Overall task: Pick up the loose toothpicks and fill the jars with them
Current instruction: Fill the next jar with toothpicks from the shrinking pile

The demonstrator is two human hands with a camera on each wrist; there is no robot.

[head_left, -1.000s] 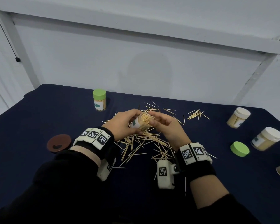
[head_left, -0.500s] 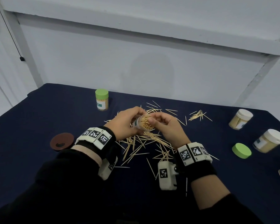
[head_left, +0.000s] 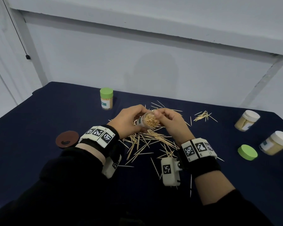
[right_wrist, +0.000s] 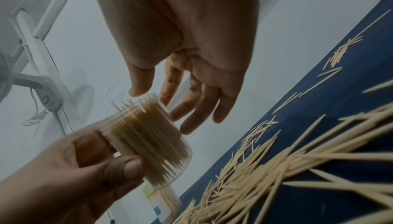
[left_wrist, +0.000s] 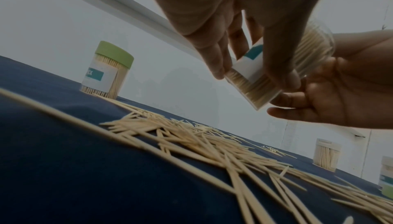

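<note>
My left hand [head_left: 127, 120] grips a clear toothpick jar [head_left: 148, 122] above the table, tilted with its open mouth toward me and packed with toothpicks. My right hand [head_left: 169, 121] is at the jar's mouth with relaxed fingers, the thumb touching the rim, and holds nothing. The right wrist view shows the jar [right_wrist: 146, 136] full, in the left hand's [right_wrist: 74, 168] fingers. In the left wrist view the jar [left_wrist: 255, 84] shows its white and teal label. Loose toothpicks [head_left: 147, 140] lie in a heap under both hands. A smaller bunch [head_left: 204, 115] lies at the far right.
On the dark blue tablecloth [head_left: 39, 128] a full jar with a green lid [head_left: 106, 101] stands at the back left. Two white-lidded jars [head_left: 247, 120] [head_left: 275, 142] lie on the right, with a loose green lid [head_left: 247, 152] beside them. A brown lid [head_left: 66, 139] lies at the left.
The toothpicks that stuck out of the jar have gone in. The right hand's fingers have loosened and spread at the mouth. The left hand has turned the jar's mouth more toward me.
</note>
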